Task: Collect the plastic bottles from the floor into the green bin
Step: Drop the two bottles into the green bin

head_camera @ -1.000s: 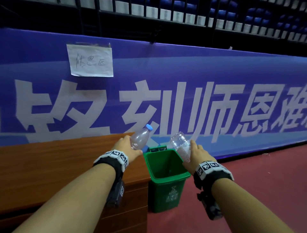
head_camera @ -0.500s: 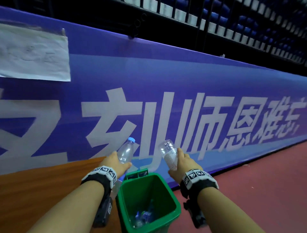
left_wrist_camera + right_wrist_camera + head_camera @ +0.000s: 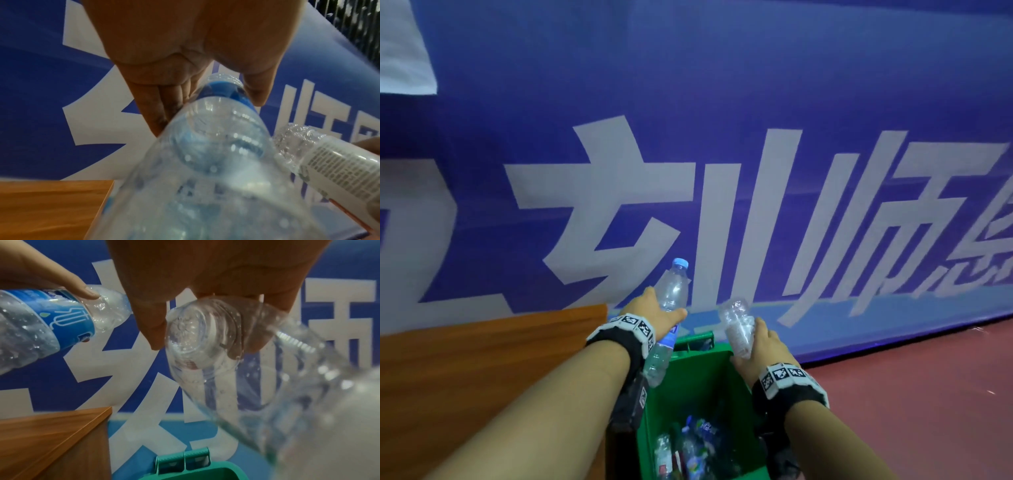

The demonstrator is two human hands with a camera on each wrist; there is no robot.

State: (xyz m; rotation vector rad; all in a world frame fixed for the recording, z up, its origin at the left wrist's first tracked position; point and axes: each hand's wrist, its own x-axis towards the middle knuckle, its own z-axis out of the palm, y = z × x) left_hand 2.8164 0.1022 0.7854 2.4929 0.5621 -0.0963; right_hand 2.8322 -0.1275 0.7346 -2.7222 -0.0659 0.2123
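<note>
My left hand (image 3: 654, 313) grips a clear bottle with a blue cap and blue label (image 3: 674, 294), tilted cap-up over the left rim of the green bin (image 3: 717, 380). My right hand (image 3: 758, 342) grips a clear crumpled bottle with a white label (image 3: 738, 325) over the bin's right rim. The left wrist view shows the blue-label bottle (image 3: 205, 162) close up between thumb and fingers (image 3: 160, 104), with the white-label bottle (image 3: 333, 164) beside it. In the right wrist view, fingers wrap the clear bottle (image 3: 203, 340) above the bin's hinge (image 3: 185, 462). Several bottles (image 3: 688, 448) lie inside the bin.
A wooden desk (image 3: 482, 363) stands tight against the bin's left side. A blue banner with large white characters (image 3: 722, 171) runs close behind the bin. Red floor (image 3: 911, 394) extends to the right.
I have come closer and now look down into the bin. Both hands, still holding their bottles, have moved from in front of the bin to above its opening.
</note>
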